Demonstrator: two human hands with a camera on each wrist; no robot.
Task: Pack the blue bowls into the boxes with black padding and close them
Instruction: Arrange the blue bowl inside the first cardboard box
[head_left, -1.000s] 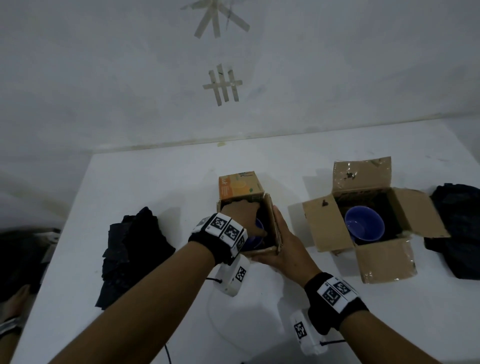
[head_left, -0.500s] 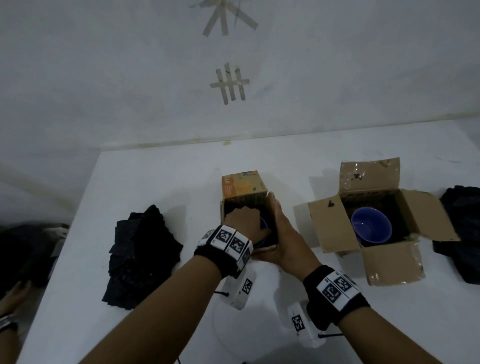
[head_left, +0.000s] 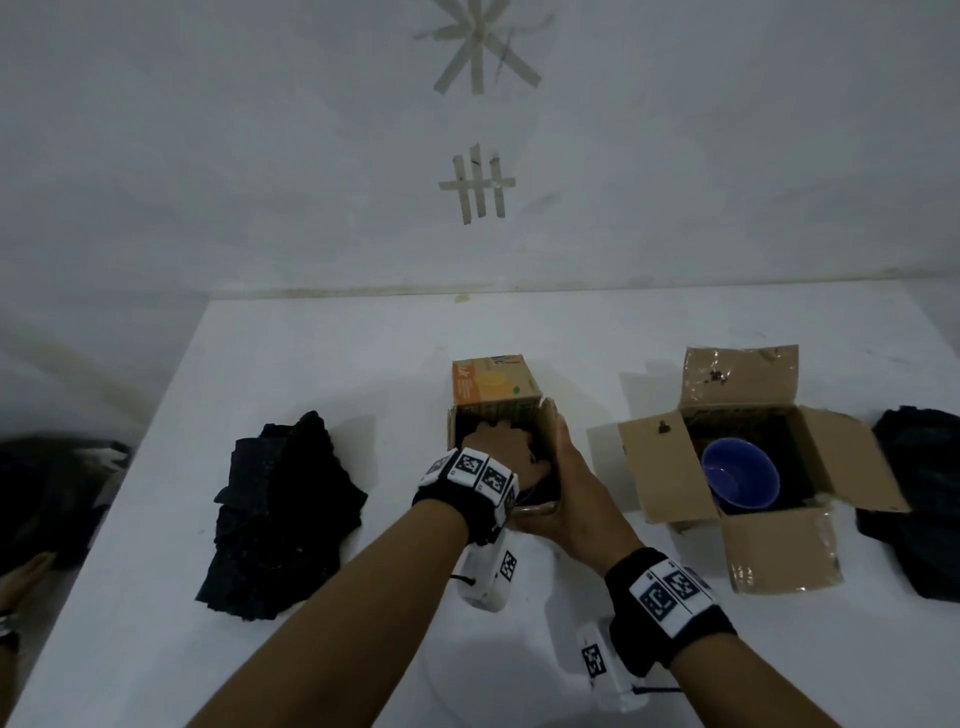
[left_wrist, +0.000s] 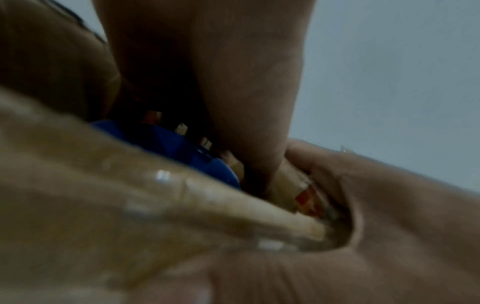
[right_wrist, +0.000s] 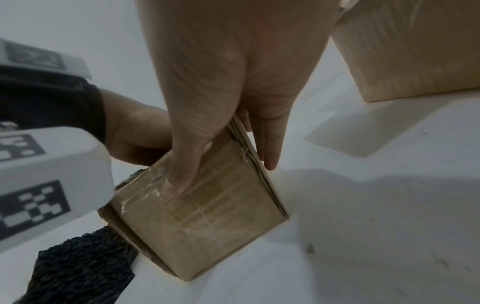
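Note:
A small cardboard box (head_left: 544, 434) with an orange printed flap (head_left: 491, 384) stands mid-table. My left hand (head_left: 501, 447) reaches down into it, fingers curled over a blue bowl (left_wrist: 166, 146) that sits among black padding; the head view hides this bowl under the hand. My right hand (head_left: 563, 478) grips the small box (right_wrist: 215, 209) from the right, thumb (right_wrist: 182, 174) on the near face, fingers along the side wall. To the right, a larger box (head_left: 657, 467) stands with all flaps open, and a second blue bowl (head_left: 740, 478) lies in its black padding.
A pile of black padding (head_left: 283, 514) lies on the white table left of the small box. More dark padding (head_left: 919, 499) lies at the right edge. A wall rises behind the table. A strip of padding (right_wrist: 78, 267) pokes out beside the small box.
My left hand has pushed deeper into the small box, and the bowl under it no longer shows in the head view. My right hand stays on the box's side.

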